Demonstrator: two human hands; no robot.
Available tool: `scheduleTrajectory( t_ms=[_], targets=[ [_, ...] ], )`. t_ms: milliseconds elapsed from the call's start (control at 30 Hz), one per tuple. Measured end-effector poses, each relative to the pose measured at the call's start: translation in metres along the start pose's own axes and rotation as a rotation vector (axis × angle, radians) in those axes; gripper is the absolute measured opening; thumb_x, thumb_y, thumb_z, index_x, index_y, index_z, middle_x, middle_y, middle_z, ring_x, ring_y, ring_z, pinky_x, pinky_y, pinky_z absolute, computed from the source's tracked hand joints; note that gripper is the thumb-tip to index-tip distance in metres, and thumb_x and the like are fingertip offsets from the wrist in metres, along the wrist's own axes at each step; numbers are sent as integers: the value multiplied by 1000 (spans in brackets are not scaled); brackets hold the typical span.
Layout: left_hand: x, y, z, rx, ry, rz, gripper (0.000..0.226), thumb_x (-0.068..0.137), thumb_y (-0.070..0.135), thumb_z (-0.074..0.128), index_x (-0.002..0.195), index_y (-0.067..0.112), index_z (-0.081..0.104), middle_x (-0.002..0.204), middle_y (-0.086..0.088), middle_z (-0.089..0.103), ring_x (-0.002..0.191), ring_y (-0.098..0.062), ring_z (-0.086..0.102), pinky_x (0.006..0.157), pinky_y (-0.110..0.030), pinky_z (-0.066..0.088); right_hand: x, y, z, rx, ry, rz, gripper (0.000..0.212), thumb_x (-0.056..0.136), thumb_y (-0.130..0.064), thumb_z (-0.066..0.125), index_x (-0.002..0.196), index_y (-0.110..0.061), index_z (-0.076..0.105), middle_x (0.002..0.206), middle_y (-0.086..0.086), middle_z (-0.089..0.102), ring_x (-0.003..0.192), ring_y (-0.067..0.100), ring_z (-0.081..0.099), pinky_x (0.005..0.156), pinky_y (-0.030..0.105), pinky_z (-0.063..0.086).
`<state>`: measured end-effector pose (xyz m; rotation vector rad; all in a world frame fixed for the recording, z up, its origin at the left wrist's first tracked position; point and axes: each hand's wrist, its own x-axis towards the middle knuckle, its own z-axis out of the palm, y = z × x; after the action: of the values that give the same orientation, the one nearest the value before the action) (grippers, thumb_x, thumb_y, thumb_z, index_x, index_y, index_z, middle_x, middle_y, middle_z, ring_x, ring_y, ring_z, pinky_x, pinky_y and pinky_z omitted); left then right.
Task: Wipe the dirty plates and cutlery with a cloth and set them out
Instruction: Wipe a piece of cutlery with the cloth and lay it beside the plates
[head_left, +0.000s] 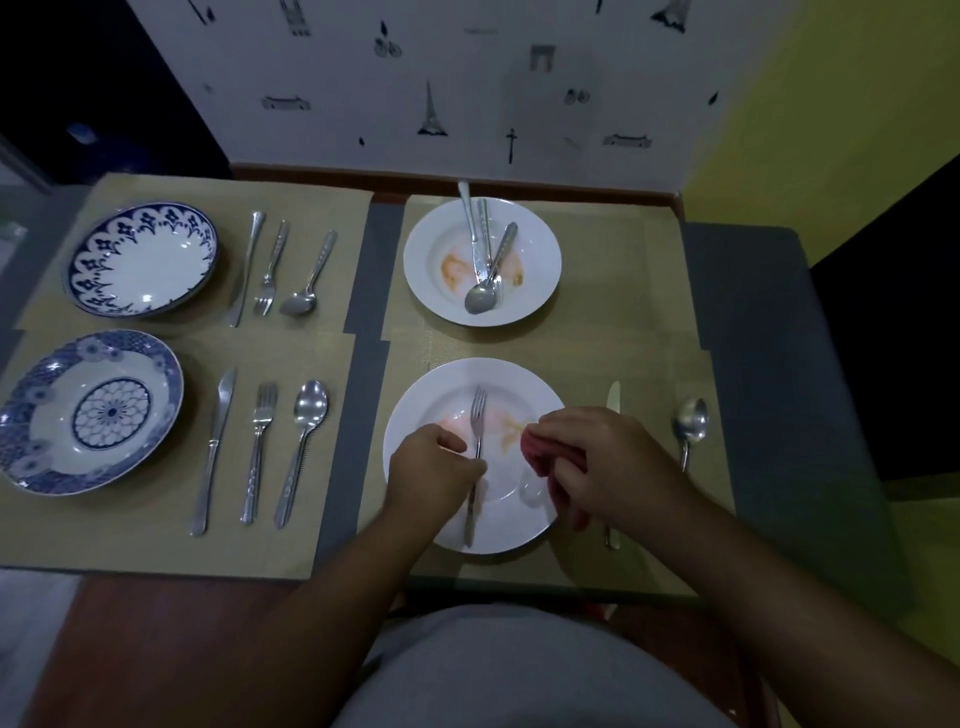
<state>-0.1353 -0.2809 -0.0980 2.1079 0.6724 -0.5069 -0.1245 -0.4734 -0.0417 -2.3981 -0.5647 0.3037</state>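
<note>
Both forearms reach in from 6 o'clock over a stained white plate (410, 415) on the worktop's (753, 364) near right placemat. The left hand (434, 467), knuckles up, pinches the mid-handle of a fork (476, 415) in curled fingers (456, 442) — the fork's long axis runs across the plate from 6 to 12 o'clock, tines at 12. At 3 o'clock from the fork, the right hand (608, 462) grips a bunched pink cloth (540, 452) in curled fingers — near the fork, apart from it.
</note>
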Motion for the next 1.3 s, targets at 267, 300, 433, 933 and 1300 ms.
scheduleTrajectory(
  t_ms=[267,300,433,933,1300],
  targets=[
    [-21,-4,-24,-507,-247,-176,12,89,8,72,100,9,77,95,-12,76,87,-28,73,70,-32,62,18,-12,26,-4,67,-83,22,83,1,52,87,-17,64,96,-7,57,85,13,56,71,28,46],
    [-22,-5,-25,-529,-262,-176,13,89,7,71,100,9,77,94,-11,77,88,-27,73,72,-32,62,20,-12,32,-3,61,-78,23,84,1,51,88,-18,64,100,-7,53,84,15,57,67,27,45],
    [-28,-10,-27,-565,-313,-142,21,90,4,65,99,16,78,91,-6,78,88,-26,70,74,-32,59,28,-16,43,-22,86,-72,24,84,0,51,90,-19,64,99,-4,51,83,19,56,66,28,46],
    [-39,-31,-40,-598,-279,-110,26,89,-4,65,95,16,81,87,-4,79,82,-22,74,76,-34,61,63,-23,38,-160,14,-192,18,74,-6,57,78,-16,71,72,-5,67,66,15,58,75,33,47],
    [-42,-29,-45,-622,-283,-177,26,93,-2,60,97,14,80,85,-10,78,67,-19,69,64,-30,61,73,-7,37,-239,78,-119,24,66,-2,61,83,-14,73,79,-2,69,73,22,60,77,36,46]
  ],
)
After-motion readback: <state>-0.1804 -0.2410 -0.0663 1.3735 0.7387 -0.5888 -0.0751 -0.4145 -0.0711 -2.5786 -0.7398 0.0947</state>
